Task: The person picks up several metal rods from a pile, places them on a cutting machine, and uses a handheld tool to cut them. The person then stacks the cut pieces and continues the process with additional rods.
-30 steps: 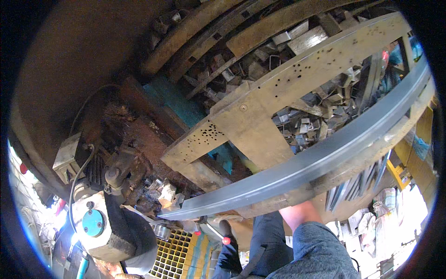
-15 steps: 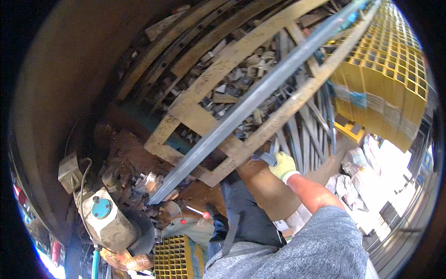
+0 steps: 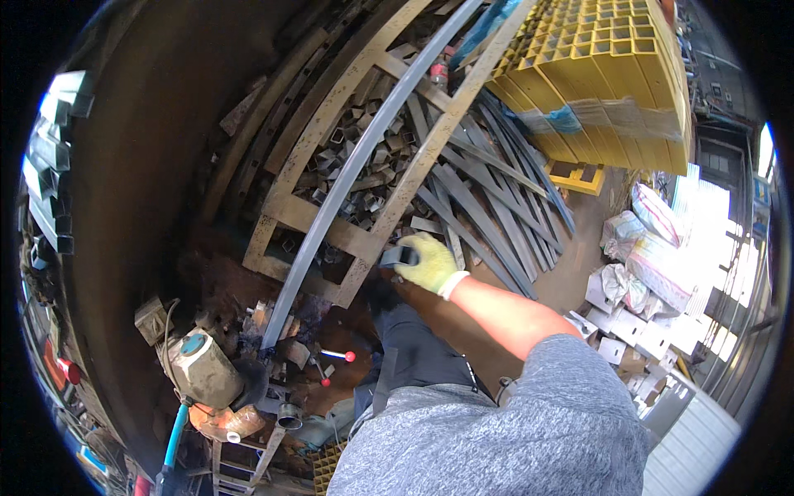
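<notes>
Right hand (image 3: 428, 263), gloved, closes around a short grey tube piece (image 3: 392, 257), already separate from the long tube (image 3: 364, 153) still lying across the frame (image 3: 351, 237); left hand out of view.

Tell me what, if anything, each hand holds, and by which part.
The gloved right hand holds a short grey metal piece by the end nearer the wrist. The left hand is out of view.
</notes>
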The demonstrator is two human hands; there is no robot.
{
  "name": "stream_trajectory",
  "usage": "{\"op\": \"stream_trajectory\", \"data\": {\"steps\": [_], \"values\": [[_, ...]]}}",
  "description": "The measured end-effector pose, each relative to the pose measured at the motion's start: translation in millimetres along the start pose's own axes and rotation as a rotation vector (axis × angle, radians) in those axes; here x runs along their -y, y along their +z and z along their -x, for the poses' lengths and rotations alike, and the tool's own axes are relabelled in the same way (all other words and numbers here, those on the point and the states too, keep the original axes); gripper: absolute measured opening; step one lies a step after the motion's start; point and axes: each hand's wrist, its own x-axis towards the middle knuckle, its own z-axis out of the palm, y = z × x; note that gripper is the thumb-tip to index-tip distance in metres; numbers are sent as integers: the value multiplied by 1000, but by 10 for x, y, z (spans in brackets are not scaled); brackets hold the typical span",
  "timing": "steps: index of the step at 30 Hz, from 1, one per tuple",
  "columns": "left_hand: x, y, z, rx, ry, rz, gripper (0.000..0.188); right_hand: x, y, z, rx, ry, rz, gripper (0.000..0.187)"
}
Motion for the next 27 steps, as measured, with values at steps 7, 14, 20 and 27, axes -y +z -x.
{"op": "stream_trajectory", "data": {"steps": [7,14,20,27], "values": [[62,-106,-103,16,4,89,54,812,-395,55,209,-449,-201,57],[249,-147,-199,50,-3,171,47,1511,-772,308,507,-237,-1153,63],[326,-205,-169,88,-12,287,42,2106,-751,42,417,-317,-1761,61],[-130,-460,-153,81,-172,333,43,2999,-933,-41,208,-166,-1454,65]]}}
